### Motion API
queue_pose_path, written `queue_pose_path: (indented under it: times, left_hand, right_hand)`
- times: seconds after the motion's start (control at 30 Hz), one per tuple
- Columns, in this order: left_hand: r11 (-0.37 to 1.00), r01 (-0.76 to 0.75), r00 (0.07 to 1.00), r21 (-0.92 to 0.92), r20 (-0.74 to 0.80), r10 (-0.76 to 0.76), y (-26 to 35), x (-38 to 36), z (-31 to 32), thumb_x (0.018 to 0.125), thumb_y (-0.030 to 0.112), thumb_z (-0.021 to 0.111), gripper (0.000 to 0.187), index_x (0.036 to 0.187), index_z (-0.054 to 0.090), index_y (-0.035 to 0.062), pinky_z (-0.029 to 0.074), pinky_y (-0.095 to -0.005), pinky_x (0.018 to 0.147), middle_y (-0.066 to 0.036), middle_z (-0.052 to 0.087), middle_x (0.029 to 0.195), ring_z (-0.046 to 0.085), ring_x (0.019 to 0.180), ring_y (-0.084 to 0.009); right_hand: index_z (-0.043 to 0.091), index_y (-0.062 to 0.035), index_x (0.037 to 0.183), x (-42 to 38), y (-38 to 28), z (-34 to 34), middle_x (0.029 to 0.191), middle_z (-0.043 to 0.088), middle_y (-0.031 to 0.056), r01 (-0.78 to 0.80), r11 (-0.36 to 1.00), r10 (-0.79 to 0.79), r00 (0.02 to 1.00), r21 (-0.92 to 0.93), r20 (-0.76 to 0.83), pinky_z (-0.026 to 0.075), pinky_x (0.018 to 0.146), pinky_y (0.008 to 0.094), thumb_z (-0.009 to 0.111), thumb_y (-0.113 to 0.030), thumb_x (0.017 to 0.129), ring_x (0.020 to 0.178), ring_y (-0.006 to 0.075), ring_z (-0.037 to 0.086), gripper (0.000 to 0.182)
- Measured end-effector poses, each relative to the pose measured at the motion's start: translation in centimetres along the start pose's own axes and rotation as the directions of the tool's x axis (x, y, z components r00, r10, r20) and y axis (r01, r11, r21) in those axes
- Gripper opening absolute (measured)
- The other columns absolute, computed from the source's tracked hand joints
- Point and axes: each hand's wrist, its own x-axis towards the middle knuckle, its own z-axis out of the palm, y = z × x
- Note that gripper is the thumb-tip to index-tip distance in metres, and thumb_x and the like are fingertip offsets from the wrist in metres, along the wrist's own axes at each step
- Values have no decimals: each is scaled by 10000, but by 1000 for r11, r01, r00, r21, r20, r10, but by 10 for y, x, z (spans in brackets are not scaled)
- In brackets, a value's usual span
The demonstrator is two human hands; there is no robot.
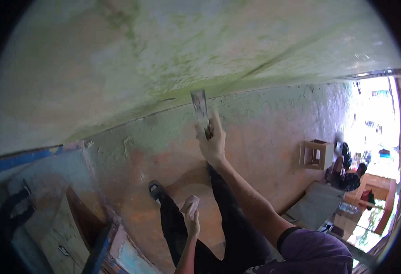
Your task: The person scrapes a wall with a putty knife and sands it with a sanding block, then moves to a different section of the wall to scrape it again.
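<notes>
In the head view, the right hand (213,142) is closed around the handle of a scraper (201,111), whose blade is pressed to the wall (264,123) above the hand. Lower down, the left hand (192,218) is curled around a small pale block (191,203).

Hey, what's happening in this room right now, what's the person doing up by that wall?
A person is working where the wall meets the green-stained ceiling. The right hand is raised and grips a flat scraper, whose blade tip lies at the seam between the two. The left hand is lower, closed around a small pale lump; what it is cannot be told. The person's dark trousers and one foot show below. Farther off, another person sits by a bright doorway.
</notes>
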Motion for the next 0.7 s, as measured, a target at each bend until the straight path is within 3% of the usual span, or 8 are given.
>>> queue_pose_path:
  times: [0.07,0.17,0.27,0.4,0.47,0.53,0.6,0.7]
  left_hand:
    - [998,-35,999,52,26,34,23,13,-1,958,92,616,392,1335,574,-5,399,-366,1085,-160,566,1377,519,1293,-251]
    - [996,-75,995,50,71,72,49,37,2,963,113,620,395,1335,571,-11,381,-363,1098,-154,568,1375,522,1290,-246]
    - [985,-144,985,98,111,133,57,73,10,975,146,613,398,1336,567,-16,377,-375,1105,-165,553,1386,520,1290,-265]
    - [994,-112,985,5,131,110,34,145,29,988,183,610,411,1352,556,1,493,-351,978,-140,545,1389,548,1244,-235]
    - [996,-71,990,-56,119,77,43,178,44,995,202,602,420,1367,545,15,545,-331,888,-124,542,1388,570,1202,-210]
    - [994,-58,994,-94,84,66,54,219,62,999,207,592,427,1383,532,28,565,-325,851,-117,537,1393,588,1173,-202]
    - [991,-46,995,-126,77,56,64,247,83,998,202,590,429,1389,528,35,570,-327,848,-114,535,1396,596,1162,-202]
    - [982,-156,983,-110,78,165,70,278,100,993,194,597,428,1386,531,40,577,-324,833,-110,535,1398,599,1159,-200]
  right_hand:
    - [549,-16,1186,-13,50,-11,713,553,4,-199,912,188,980,359,66,428,512,237,647,-131,963,563,72,507,269]
    - [532,-58,950,0,89,-44,727,582,15,-496,766,464,867,410,182,413,454,236,595,-279,1008,545,69,547,237]
    - [569,-39,973,28,133,-67,763,604,31,-532,843,495,827,84,266,392,423,224,570,-358,1015,507,70,524,321]
    - [616,-11,901,64,190,-45,667,594,12,-180,947,165,983,267,78,440,518,254,596,-329,998,551,81,535,333]
    - [626,4,859,84,183,-37,666,616,24,-209,936,178,975,283,130,449,562,269,617,-316,985,572,93,547,344]
    - [640,15,889,116,165,-39,727,654,51,-276,956,288,946,-95,148,472,585,262,640,-288,974,583,97,560,315]
    - [646,26,887,145,163,-33,717,661,55,-185,982,187,978,-38,92,484,585,257,671,-253,957,602,101,596,288]
    - [652,29,858,173,183,-11,685,662,52,104,954,-111,994,283,8,487,566,247,701,-241,940,611,101,626,286]
